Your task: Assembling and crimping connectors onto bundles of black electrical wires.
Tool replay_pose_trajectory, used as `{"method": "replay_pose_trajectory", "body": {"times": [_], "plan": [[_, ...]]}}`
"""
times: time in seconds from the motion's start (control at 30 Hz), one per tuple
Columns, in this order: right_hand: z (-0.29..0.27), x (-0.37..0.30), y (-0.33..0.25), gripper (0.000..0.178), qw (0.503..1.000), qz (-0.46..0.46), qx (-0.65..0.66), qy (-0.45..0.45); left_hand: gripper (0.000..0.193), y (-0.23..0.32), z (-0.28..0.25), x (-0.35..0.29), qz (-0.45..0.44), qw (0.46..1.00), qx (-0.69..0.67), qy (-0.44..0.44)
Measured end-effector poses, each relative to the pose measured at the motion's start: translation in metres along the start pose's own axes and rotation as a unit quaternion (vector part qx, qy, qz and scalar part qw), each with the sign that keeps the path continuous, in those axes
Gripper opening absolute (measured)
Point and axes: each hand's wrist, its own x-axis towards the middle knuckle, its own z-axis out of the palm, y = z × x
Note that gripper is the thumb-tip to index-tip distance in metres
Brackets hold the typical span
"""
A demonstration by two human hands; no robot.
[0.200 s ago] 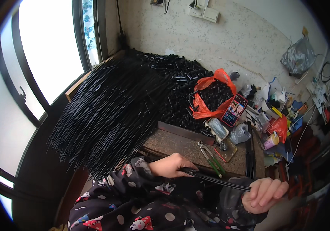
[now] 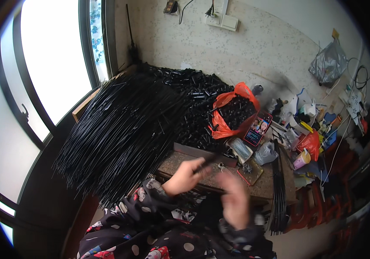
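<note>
My left hand [image 2: 184, 178] is closed around a dark slim piece [image 2: 210, 161] that sticks out up and to the right. Motion blurs it, so its kind cannot be told. Just right of it is my right hand [image 2: 236, 199], badly smeared, its fingertips pointing toward the left hand. Whether it holds anything I cannot make out. Behind the hands, the head of a pair of pliers [image 2: 221, 165] shows; its handles are hidden. A bundle of thin black rods [image 2: 279, 190] hangs over the table's front edge, right of my right hand.
A large heap of thin black rods [image 2: 116, 125] spreads on the left. Black tube-like parts [image 2: 193, 103] pile up behind, some in a red plastic bag [image 2: 223, 125]. A phone [image 2: 257, 129] leans beside it. A cup [image 2: 301, 159] and clutter crowd the right.
My right hand has swung left, close to my left hand, which has risen slightly. The black rods no longer stretch between the two hands. The whole view has shifted a little.
</note>
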Motion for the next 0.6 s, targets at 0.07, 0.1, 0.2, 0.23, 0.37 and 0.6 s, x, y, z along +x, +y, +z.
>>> {"method": "replay_pose_trajectory", "body": {"times": [0.07,0.1,0.2,0.23,0.37,0.6], "plan": [[0.043,-0.004,0.028,0.042,0.888,0.279,0.085,-0.355,0.027,0.008,0.009,0.014,-0.017,0.974,-0.13,0.184],[0.077,-0.026,0.068,0.048,0.874,0.262,0.322,-0.252,0.031,0.004,0.015,0.023,0.02,0.952,-0.183,0.243],[0.067,0.02,0.077,0.052,0.708,0.317,0.627,0.071,0.026,-0.013,0.028,0.024,0.066,0.847,-0.441,0.291],[0.05,0.034,0.094,0.047,0.711,0.261,0.626,0.187,0.024,-0.021,0.038,0.023,0.094,0.818,-0.506,0.256],[-0.011,0.081,0.079,0.036,0.673,0.144,0.581,0.435,0.048,-0.01,0.069,-0.007,-0.176,0.769,-0.615,0.016],[-0.001,0.06,0.043,0.026,0.884,-0.04,0.385,0.261,0.044,0.047,0.013,0.003,0.145,0.982,0.001,-0.118]]}}
